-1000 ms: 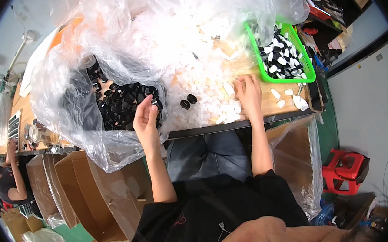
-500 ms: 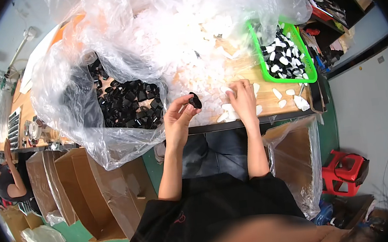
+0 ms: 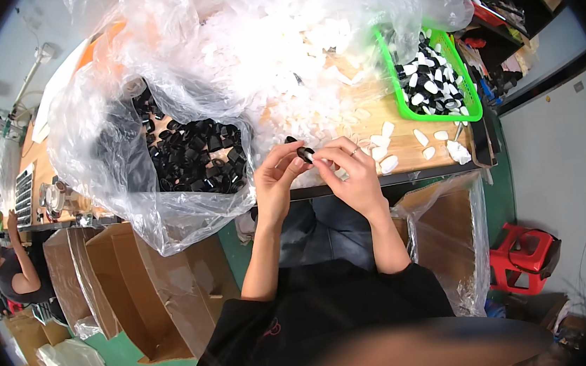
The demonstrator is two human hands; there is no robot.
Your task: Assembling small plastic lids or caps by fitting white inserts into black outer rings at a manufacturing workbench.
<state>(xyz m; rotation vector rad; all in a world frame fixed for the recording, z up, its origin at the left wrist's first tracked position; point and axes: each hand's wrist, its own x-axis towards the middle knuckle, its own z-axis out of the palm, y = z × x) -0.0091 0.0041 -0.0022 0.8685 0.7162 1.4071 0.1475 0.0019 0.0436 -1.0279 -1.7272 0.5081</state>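
Near the table's front edge my two hands meet. My left hand (image 3: 275, 184) pinches a small black plastic part (image 3: 302, 152) between thumb and fingers. At the right end of that part, my right hand (image 3: 358, 180) has its fingertips closed on a small white oval piece (image 3: 310, 157), which is mostly hidden by the fingers. The piece touches the black part; how deep it sits I cannot tell. Several loose white oval pieces (image 3: 389, 164) lie just right of my right hand. To the left, a clear plastic bag (image 3: 152, 218) lies open around many black parts (image 3: 198, 153).
A green basket (image 3: 443, 118) at the right holds black-and-white pieces. Overexposed white pieces (image 3: 285, 106) are heaped behind my hands under clear plastic. Cardboard boxes (image 3: 130, 290) stand below the table's left side, and a red stool (image 3: 522, 260) to the right. Another person (image 3: 16, 273) sits far left.
My right hand has left the loose white pieces and moved left to the black part, bringing a white piece with it. My left hand has shifted slightly right, still holding the black part.
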